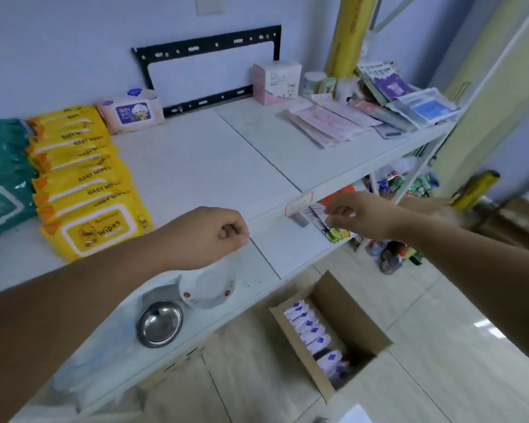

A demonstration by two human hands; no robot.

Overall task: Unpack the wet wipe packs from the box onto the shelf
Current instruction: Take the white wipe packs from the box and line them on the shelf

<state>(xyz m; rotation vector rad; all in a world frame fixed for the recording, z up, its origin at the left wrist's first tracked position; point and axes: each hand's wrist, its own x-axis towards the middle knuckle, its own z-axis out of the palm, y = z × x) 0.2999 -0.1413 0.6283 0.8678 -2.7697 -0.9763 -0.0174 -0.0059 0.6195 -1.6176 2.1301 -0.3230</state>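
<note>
— Where are the wet wipe packs (310,326)?

— Standing on edge in a row inside the open cardboard box (353,312) on the floor, below and nearer than both hands. Two pink packs (132,112) already lie at the back of the white shelf (196,160), well apart from either hand.

— And the hands?

— The left hand (209,235) hovers over the shelf's front edge, fingers curled into a loose fist, holding nothing. The right hand (359,213) hangs past the edge, fingers loosely spread (a bit blurred), also empty.

— What else is nearby?

— Yellow baby wipes (84,184) overlap in a row left of the left hand; a steel bowl (159,325) sits on the lower tier.
</note>
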